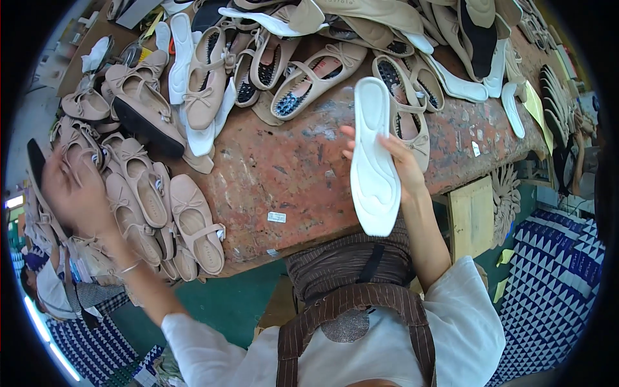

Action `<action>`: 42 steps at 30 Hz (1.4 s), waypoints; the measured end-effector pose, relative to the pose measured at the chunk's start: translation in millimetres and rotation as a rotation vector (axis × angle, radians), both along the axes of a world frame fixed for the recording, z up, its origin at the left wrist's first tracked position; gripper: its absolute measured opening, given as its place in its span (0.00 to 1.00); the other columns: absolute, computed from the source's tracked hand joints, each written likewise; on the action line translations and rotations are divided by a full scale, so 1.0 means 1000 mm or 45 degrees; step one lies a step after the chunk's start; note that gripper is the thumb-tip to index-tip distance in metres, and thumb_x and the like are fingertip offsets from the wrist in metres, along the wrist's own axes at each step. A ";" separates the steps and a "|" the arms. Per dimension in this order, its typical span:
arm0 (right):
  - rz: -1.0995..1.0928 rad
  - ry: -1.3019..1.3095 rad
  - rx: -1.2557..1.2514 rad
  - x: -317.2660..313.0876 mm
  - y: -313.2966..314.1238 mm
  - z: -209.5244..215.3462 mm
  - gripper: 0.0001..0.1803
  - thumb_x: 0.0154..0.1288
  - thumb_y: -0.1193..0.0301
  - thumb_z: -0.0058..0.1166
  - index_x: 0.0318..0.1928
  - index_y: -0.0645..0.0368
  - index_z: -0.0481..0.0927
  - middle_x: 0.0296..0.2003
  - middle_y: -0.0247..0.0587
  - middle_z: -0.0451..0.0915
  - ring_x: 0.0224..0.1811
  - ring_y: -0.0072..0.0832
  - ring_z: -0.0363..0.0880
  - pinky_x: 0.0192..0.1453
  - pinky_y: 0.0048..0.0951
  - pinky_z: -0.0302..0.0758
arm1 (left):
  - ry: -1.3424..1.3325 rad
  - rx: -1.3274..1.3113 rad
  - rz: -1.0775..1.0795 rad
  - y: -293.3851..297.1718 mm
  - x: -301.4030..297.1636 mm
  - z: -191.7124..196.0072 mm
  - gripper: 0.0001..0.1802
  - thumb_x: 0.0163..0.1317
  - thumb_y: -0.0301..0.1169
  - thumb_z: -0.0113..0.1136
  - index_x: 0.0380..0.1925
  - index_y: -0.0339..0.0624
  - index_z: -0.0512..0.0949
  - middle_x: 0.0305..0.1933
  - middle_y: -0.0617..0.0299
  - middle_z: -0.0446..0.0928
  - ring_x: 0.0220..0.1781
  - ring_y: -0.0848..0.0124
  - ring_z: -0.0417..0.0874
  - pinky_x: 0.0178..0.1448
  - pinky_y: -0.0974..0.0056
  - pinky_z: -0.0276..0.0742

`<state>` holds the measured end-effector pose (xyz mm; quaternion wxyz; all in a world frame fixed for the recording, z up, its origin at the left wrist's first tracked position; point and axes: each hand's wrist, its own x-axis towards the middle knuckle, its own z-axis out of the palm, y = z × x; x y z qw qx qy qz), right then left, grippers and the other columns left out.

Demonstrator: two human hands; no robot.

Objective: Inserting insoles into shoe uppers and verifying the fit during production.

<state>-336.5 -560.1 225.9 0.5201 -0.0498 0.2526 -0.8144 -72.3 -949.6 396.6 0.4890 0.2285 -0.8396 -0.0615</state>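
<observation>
My right hand (406, 164) grips a white insole (374, 161) by its edge, fingers behind it, and holds it upright above the front of the table. Raised contours show on the insole's face. At the left, my left hand (77, 193) is smeared by motion over a cluster of beige bow-topped flats. A dark-soled shoe (35, 164) stands tilted beside it; whether the fingers touch it I cannot tell. Nearest the table's front edge in that cluster is a beige strap shoe (193, 222). Beyond the insole rests another beige shoe (412, 135) with its bow toward me.
Several beige shoes and white insoles (456, 80) crowd the back of the worn red-brown table (284, 174). A small white label (276, 217) lies near the front. Right of the table are a wooden box (471, 216) and stacked blue-and-white patterned boxes (548, 277). Other people are at both sides.
</observation>
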 end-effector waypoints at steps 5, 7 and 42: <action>-0.142 0.225 0.174 0.006 0.017 0.018 0.35 0.81 0.52 0.30 0.72 0.69 0.55 0.64 0.64 0.69 0.50 0.34 0.80 0.65 0.40 0.76 | -0.661 0.113 -0.334 0.165 -0.182 -0.164 0.20 0.51 0.33 0.71 0.42 0.31 0.81 0.43 0.48 0.78 0.50 0.52 0.79 0.56 0.52 0.75; -0.244 0.262 0.215 0.005 0.022 0.035 0.33 0.81 0.53 0.28 0.70 0.68 0.60 0.61 0.60 0.73 0.46 0.31 0.83 0.58 0.34 0.81 | -0.521 0.270 -0.308 0.166 -0.210 -0.199 0.12 0.53 0.26 0.67 0.38 0.34 0.81 0.38 0.51 0.77 0.46 0.53 0.78 0.50 0.51 0.75; 0.273 2.487 0.324 0.120 -0.074 -0.036 0.11 0.47 0.81 0.60 0.34 0.62 0.86 0.42 0.44 0.81 0.47 0.41 0.81 0.51 0.39 0.79 | 0.184 1.504 0.114 0.237 0.028 -0.230 0.20 0.55 0.23 0.74 0.48 0.28 0.80 0.39 0.62 0.75 0.33 0.79 0.80 0.31 0.74 0.77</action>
